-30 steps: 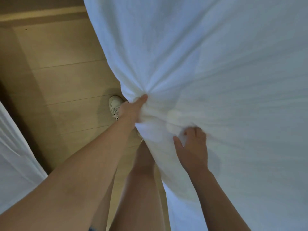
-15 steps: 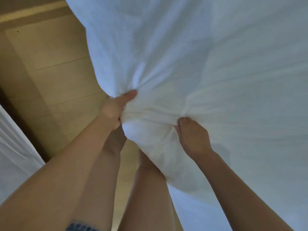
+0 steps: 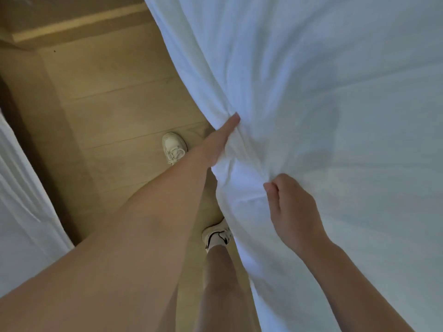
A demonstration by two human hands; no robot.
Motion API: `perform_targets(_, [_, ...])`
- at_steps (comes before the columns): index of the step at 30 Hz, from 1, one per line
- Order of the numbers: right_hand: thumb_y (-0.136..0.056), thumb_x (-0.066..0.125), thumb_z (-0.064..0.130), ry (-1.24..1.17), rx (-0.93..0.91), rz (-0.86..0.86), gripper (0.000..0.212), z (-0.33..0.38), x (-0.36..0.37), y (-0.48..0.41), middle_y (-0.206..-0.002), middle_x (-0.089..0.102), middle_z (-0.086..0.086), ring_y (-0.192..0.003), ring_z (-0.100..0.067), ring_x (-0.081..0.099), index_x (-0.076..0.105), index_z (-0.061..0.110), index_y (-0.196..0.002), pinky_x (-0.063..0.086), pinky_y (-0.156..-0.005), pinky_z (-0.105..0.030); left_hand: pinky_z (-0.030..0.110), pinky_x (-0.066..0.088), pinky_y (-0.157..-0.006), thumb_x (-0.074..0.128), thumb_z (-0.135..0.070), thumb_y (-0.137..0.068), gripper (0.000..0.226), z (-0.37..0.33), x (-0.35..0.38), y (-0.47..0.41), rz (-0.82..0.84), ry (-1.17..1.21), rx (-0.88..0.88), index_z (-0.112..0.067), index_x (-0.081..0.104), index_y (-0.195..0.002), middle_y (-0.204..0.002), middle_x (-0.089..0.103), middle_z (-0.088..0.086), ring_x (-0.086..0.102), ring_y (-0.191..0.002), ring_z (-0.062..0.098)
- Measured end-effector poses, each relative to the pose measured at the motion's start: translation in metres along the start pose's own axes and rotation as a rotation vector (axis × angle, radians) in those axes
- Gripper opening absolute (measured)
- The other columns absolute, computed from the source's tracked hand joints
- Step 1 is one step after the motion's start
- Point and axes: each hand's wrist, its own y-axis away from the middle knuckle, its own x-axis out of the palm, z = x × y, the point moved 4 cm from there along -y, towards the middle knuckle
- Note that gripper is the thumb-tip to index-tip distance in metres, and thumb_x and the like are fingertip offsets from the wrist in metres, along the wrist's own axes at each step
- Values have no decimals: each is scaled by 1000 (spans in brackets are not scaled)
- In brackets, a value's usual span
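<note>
We hold the white sheet with both hands at its bunched near edge. The sheet fills the right and upper part of the view and hangs down past the legs toward the wooden floor.

Left hand: the thumb lies straight along the top of a gathered fold. The remaining fingers are hidden under the cloth, so we grip the fold between thumb and covered fingers.

Right hand: the fingers are curled together and pinch a fold of the sheet just beside the left hand's gather. Creases radiate from both holds.

Below the sheet edge, one white shoe stands on the floor; a second white shoe is partly covered by the sheet. Another white fabric hangs at the left border.
</note>
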Motion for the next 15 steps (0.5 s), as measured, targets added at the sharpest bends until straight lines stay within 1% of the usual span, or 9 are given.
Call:
perform_targets(2, [-97, 43, 20, -49, 18, -33, 28, -10, -3, 4, -63, 31, 12, -62, -19, 33, 33, 16, -72, 13, -58, -28, 30, 47, -98, 44, -68, -84, 59, 2, 2, -6, -26, 82, 68, -27, 58, -125, -116, 67, -6, 62, -108, 10])
perform_targets(4, [-97, 44, 18, -85, 23, -42, 28, -18, -5, 4, -62, 32, 10, -64, -20, 34, 33, 17, -71, 13, -58, -28, 20, 54, -79, 43, -74, -80, 57, 7, -4, -2, -33, 136, 129, -36, 62, -118, -102, 71, -15, 66, -95, 2])
perform_targets(5, [-97, 44, 18, -86, 6, -51, 29, -20, -5, 3, -62, 33, 10, -64, -20, 34, 33, 18, -71, 13, -58, -28, 21, 56, -75, 47, -75, -77, 54, 15, -16, -2, -55, 171, 129, -36, 65, -111, -99, 72, -14, 68, -90, 4])
perform_targets(6, [-97, 45, 18, -74, -24, -51, 29, -20, -4, 2, -62, 33, 9, -63, -20, 34, 33, 18, -70, 13, -58, -28, 28, 56, -79, 54, -73, -74, 54, 26, -32, -2, -95, 228, 120, -33, 67, -108, -103, 72, -7, 69, -92, 11])
perform_targets(8, [-97, 44, 21, -26, -85, -20, 28, -17, 4, 0, -65, 34, 8, -63, -19, 35, 34, 18, -71, 14, -58, -27, 39, 53, -86, 64, -65, -73, 61, 39, -68, -4, -240, 306, 86, -22, 65, -117, -111, 70, 5, 69, -97, 23])
perform_targets(10, [-97, 43, 25, 32, -110, 22, 23, -15, 16, -2, -69, 35, 8, -67, -20, 38, 39, 16, -76, 20, -62, -26, 41, 51, -92, 65, -58, -77, 61, 38, -84, -13, -343, 330, 90, -16, 62, -122, -118, 66, 8, 66, -101, 25])
perform_targets(11, [-96, 47, 24, 62, -126, 26, 20, -15, 21, -2, -72, 40, 6, -71, -23, 42, 44, 14, -79, 25, -66, -28, 41, 49, -95, 64, -57, -79, 61, 37, -84, -18, -382, 330, 109, -15, 60, -124, -122, 64, 8, 64, -104, 24])
perform_targets(13, [-88, 63, 23, 184, -157, -14, 20, -20, 28, 7, -83, 54, -7, -82, -32, 53, 56, 4, -89, 40, -74, -37, 37, 44, -99, 53, -63, -84, 66, 41, -69, -19, -457, 228, 90, -17, 52, -131, -133, 55, 5, 57, -114, 24])
perform_targets(15, [-71, 79, 25, 351, -138, -51, 41, -30, 35, 25, -88, 61, -16, -83, -36, 59, 62, -2, -96, 48, -71, -40, 35, 40, -96, 40, -64, -89, 68, 67, -42, -16, -416, 130, 51, -19, 41, -140, -142, 44, 3, 46, -128, 24])
